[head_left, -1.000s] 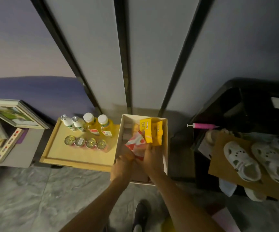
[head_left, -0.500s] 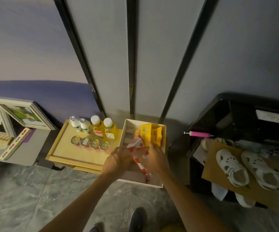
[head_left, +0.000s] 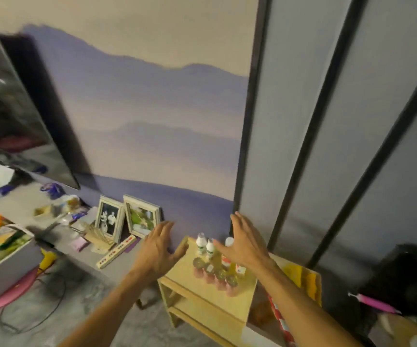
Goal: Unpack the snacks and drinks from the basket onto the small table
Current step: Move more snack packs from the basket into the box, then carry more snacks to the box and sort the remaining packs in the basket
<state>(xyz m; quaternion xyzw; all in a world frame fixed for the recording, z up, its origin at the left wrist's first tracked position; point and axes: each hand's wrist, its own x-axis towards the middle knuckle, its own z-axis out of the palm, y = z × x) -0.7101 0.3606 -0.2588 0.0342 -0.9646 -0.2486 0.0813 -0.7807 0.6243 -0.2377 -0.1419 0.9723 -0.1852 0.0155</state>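
Observation:
The small wooden table (head_left: 237,300) stands low in the middle of the view. On it are two small white-capped bottles (head_left: 205,244), yellow juice bottles (head_left: 228,261) partly behind my right hand, and a row of pink lidded cups (head_left: 215,274). To its right lies the basket (head_left: 315,278), holding yellow packets (head_left: 300,275) and a red-striped packet (head_left: 281,319), partly hidden by my right forearm. My left hand (head_left: 158,249) hovers with fingers spread over the table's left edge, empty. My right hand (head_left: 243,242) is raised above the bottles, fingers spread, empty.
Two framed photos (head_left: 127,217) lean on the wall left of the table, on a low grey shelf (head_left: 82,254) cluttered with small items. A dark TV screen (head_left: 14,121) hangs at upper left. A pink syringe-like tool (head_left: 375,303) lies on the black unit at right.
Both hands have left the basket and its packets, lifting up and left, now spread and empty above the small table. The view has swung up and left, showing the shelf and TV.

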